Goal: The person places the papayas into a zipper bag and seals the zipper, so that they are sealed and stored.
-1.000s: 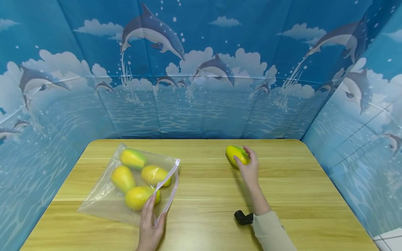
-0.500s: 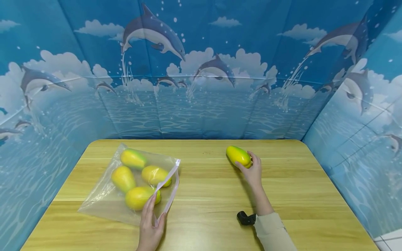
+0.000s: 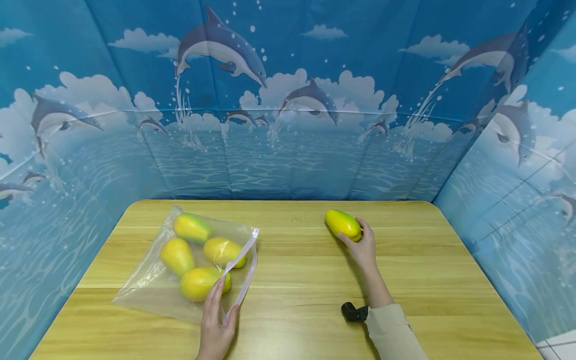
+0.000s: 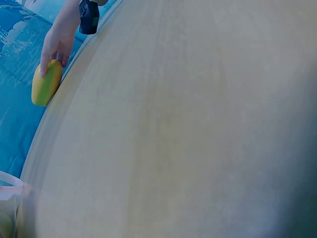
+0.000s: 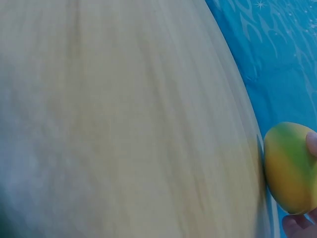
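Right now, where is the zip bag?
In the head view, the zip bag lies at left on the wooden table, its mouth touching the left grip, four mango-like fruits inside.

From the middle of the head view, the table top (image 3: 292, 300) toward 6 o'clock is wood-grained and smooth, with a satin sheen. The bag (image 3: 146, 295) at 8 o'clock is thin see-through plastic film, glossy and crinkled, its zip strip (image 3: 240, 254) pale plastic. The fruits inside (image 3: 196, 284) are smooth, their shine dulled under the film. At 4 o'clock the yellow-green fruit (image 3: 343, 224) is smooth and glossy. The sleeve (image 3: 395, 330) at 5 o'clock is matt cloth; the black wrist piece (image 3: 354, 313) beside it may be matt plastic, too small to be sure. The backdrop (image 3: 288, 165) at 12 o'clock is printed cloth, smooth between fold creases.
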Motion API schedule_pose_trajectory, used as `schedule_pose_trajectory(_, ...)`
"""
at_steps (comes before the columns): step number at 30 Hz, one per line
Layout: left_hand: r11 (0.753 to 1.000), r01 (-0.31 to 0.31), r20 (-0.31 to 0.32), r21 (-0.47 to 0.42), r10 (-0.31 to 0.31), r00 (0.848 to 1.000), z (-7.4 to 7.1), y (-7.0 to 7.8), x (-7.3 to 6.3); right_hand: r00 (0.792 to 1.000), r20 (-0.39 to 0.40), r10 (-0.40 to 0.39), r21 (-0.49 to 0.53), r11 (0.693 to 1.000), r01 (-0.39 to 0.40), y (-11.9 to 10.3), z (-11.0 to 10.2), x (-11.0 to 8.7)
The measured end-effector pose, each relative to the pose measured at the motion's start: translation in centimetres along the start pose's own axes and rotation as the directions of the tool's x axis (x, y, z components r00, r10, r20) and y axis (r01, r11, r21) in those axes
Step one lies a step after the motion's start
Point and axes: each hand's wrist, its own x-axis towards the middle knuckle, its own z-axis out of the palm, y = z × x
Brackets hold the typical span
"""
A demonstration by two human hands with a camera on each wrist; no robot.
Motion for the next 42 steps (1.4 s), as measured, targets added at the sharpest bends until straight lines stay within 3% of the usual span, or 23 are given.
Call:
schedule_pose_trajectory(15,1.0,0.007,0.013,0.008,-0.008,1.0,0.0,-0.1,-0.2,1.0,-0.013,-0.014,0.103,0.995,0.015,-0.9,0.1,-0.7)
schedule_pose_trajectory(22,1.0,0.024,0.023,0.004,-0.024,0.999,-0.2,0.1,0.0,0.994,0.104,-0.046,0.129,0.991,0.033,-2.6,0.5,-1.9)
schedule_pose_trajectory(28,0.999,0.051,0.031,0.015,-0.051,0.998,-0.3,0.5,0.1,0.973,0.22,-0.072,0.161,0.986,0.036,-3.7,1.7,-3.2)
schedule_pose_trajectory(33,0.998,0.051,0.028,0.02,-0.051,0.998,-0.3,0.4,0.0,0.942,0.325,-0.082,0.18,0.983,0.023,-4.6,3.0,-4.7)
schedule_pose_trajectory(37,0.998,0.05,0.027,0.023,-0.051,0.998,-0.3,0.4,0.0,0.903,0.417,-0.101,0.198,0.98,0.018,-5.3,4.2,-6.0)
schedule_pose_trajectory(42,0.998,0.06,0.033,0.013,-0.06,0.998,-0.3,0.4,0.0,0.816,0.56,-0.146,0.237,0.971,0.011,-6.5,5.4,-7.7)
